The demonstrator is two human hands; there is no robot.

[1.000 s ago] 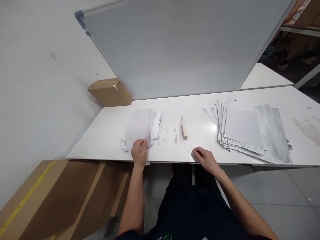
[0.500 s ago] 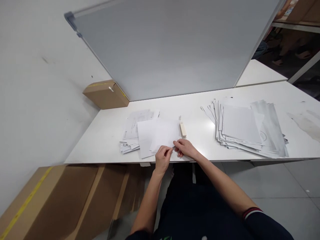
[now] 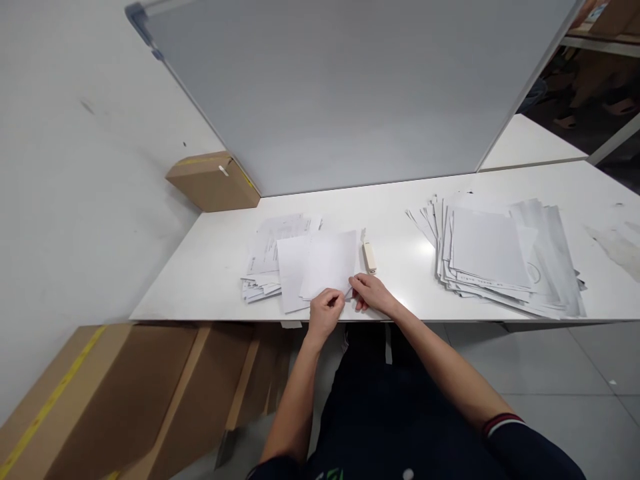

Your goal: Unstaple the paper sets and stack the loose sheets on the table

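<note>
White sheets of paper (image 3: pixel 330 263) lie in front of me on the table, partly overlapping. My right hand (image 3: pixel 371 294) is closed on their lower right corner, thumb and forefinger pinched there. At the lower edge of these sheets is my left hand (image 3: pixel 326 315), its thumb and fingertips pressed together; whatever it may hold is too small to make out. Just beyond my right hand lies a cream stapler-like tool (image 3: pixel 369 256), apart from both hands. Another plain sheet (image 3: pixel 291 267) sticks out on the left from beneath the upper ones.
Printed papers (image 3: pixel 270 250) are piled on the left. A larger, uneven paper stack (image 3: pixel 490 250) occupies the right side of the white table (image 3: pixel 200 277). A whiteboard (image 3: pixel 345 93) stands behind, beside a small cardboard box (image 3: pixel 215 183). Big cartons (image 3: pixel 120 400) sit below left.
My fingertips have moved apart: the right hand now pinches the sheets' corner, while the left has drawn slightly to the left. The view has shifted a little.
</note>
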